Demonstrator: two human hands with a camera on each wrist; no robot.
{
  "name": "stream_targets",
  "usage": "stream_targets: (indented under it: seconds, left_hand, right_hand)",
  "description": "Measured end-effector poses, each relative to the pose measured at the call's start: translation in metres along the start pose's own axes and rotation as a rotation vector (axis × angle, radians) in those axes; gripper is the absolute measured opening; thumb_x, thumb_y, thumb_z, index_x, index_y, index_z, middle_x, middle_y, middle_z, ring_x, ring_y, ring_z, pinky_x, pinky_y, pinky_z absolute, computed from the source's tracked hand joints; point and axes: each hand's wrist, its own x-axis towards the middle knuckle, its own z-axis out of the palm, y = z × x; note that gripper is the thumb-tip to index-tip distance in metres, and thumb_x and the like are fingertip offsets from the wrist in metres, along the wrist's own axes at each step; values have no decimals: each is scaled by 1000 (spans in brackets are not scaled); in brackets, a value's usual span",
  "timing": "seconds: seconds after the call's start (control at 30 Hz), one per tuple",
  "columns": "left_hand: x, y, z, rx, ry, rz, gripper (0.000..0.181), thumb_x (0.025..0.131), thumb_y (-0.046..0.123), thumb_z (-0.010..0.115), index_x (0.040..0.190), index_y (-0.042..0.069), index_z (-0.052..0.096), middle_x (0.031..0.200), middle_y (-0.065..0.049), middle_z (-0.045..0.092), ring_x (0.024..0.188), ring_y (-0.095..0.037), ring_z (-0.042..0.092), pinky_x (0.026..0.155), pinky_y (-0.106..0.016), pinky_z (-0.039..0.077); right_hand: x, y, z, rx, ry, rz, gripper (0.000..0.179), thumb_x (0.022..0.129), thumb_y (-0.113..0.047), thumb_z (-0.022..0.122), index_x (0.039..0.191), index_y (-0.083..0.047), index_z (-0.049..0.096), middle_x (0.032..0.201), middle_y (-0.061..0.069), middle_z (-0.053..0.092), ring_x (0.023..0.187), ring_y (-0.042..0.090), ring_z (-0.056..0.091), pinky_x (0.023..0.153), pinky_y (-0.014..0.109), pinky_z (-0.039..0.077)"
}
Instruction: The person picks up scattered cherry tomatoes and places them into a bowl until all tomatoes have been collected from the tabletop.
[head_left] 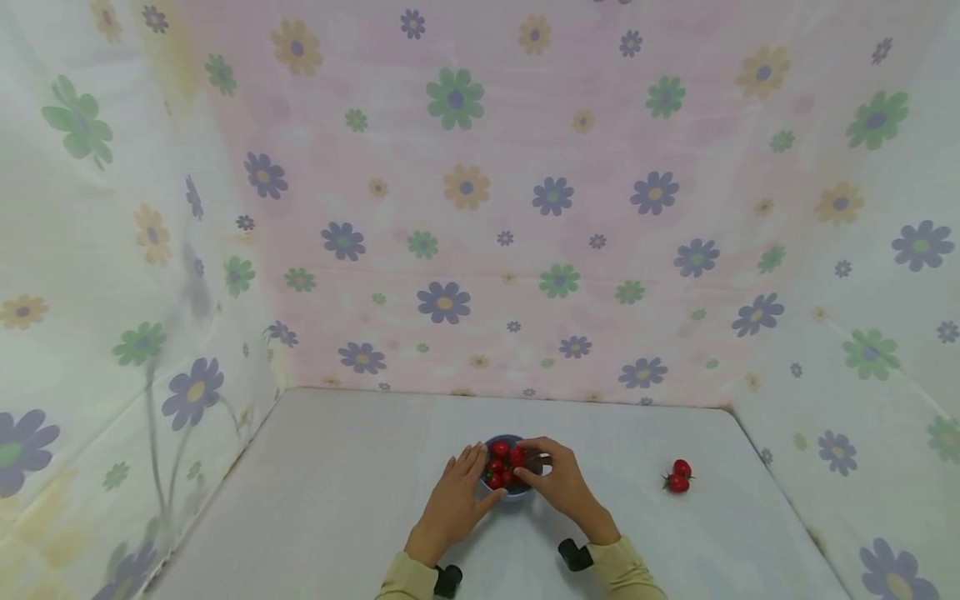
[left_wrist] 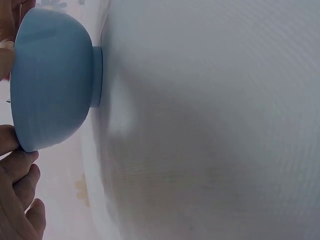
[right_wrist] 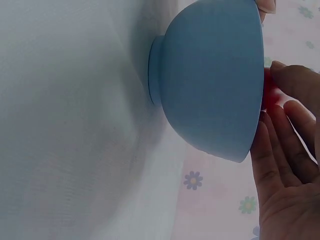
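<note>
A light blue bowl (left_wrist: 55,80) stands upright on the table with several small red tomatoes (head_left: 497,467) in it. My left hand (head_left: 452,502) rests against the bowl's left side, its fingers fairly straight at the rim and its thumb reaching along the near edge. From the right, my right hand (head_left: 561,483) reaches over the rim. Its thumb and fingers pinch a red tomato (right_wrist: 270,92) at the bowl's mouth, partly hidden by the fingers in the right wrist view. The bowl's wall hides the other tomatoes in both wrist views.
Two more red tomatoes with green stems (head_left: 678,477) lie side by side on the white table (head_left: 337,483), well right of the bowl. Flower-patterned cloth walls (head_left: 495,333) enclose the table at the back and both sides. Black camera mounts (head_left: 575,555) sit at the wrists.
</note>
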Motion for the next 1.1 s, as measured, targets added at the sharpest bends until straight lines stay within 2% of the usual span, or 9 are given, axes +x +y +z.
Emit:
stream_targets:
  seconds: [0.2, 0.67, 0.9, 1.1]
  left_hand:
    - [-1, 0, 2, 2, 1, 4, 81, 100, 54, 57, 154, -3, 39, 160, -19, 39, 150, -37, 35, 120, -59, 29]
    - [-2, 3, 0, 13, 20, 14, 80, 101, 54, 55, 154, -5, 39, 160, -21, 38, 149, -39, 35, 120, -59, 30]
    - [-1, 3, -1, 8, 9, -1, 80, 100, 53, 56, 154, -4, 39, 160, -20, 39, 150, -38, 35, 121, -58, 29]
    - [-1, 2, -2, 11, -3, -6, 81, 101, 55, 55, 154, -4, 38, 161, -19, 38, 150, -37, 33, 121, -58, 28]
  right_hand:
    - [-2, 0, -3, 6, -10, -33, 39, 86, -2, 80, 122, 4, 67, 117, 21, 70, 104, 36, 69, 88, 49, 59]
    - [-17, 1, -12, 23, 36, -38, 38, 85, -4, 81, 120, 2, 68, 117, 19, 71, 105, 38, 68, 89, 47, 60]
    - [-30, 3, -23, -41, 63, 27, 39, 82, -3, 83, 120, -4, 70, 117, 9, 72, 106, 28, 69, 92, 40, 60]
    - [-43, 5, -38, -53, 111, 107, 40, 80, 1, 84, 117, -8, 72, 116, 12, 73, 105, 29, 69, 91, 33, 59]
